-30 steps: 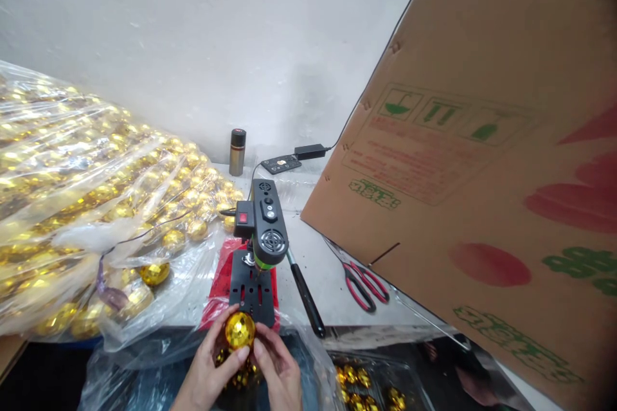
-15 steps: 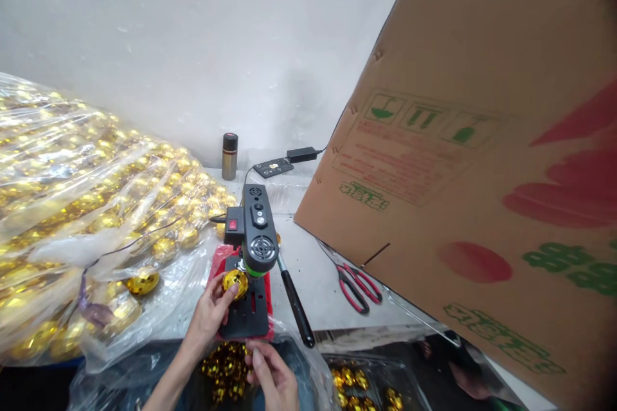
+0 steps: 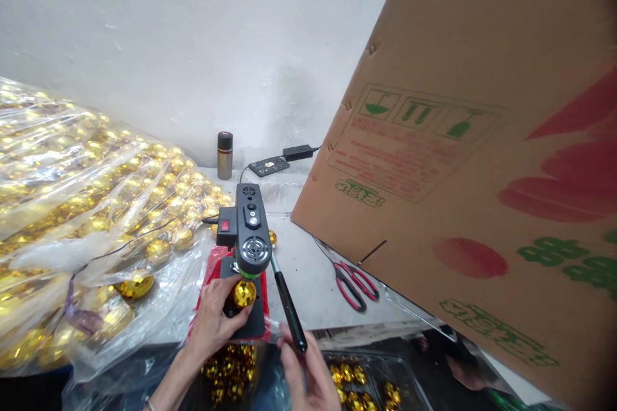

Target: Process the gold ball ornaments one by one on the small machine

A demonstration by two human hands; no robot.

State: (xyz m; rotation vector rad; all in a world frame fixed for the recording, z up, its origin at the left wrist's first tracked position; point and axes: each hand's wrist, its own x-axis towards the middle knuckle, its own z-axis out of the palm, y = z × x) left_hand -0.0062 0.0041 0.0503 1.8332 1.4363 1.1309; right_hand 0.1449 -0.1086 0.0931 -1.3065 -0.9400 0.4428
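Beneath the head of a small black machine, a shiny gold ball is gripped between the thumb and fingers of my left hand. The machine's black base rests on a red sheet. My right hand is at the lower end of a black lever handle, with thumb and fingers around its tip. The left hand's fingertips are partly hidden behind the ball and the machine.
Clear plastic covers a heap of gold balls on the left. A large cardboard box leans at right, near red-handled scissors. A bottle stands behind the machine. Below, a clear tray holds gold balls.
My left hand has brought the gold ball lower and slightly right, under the machine's head. My right hand has moved right, from above the lower gold balls to the lever handle. The view shifted slightly.
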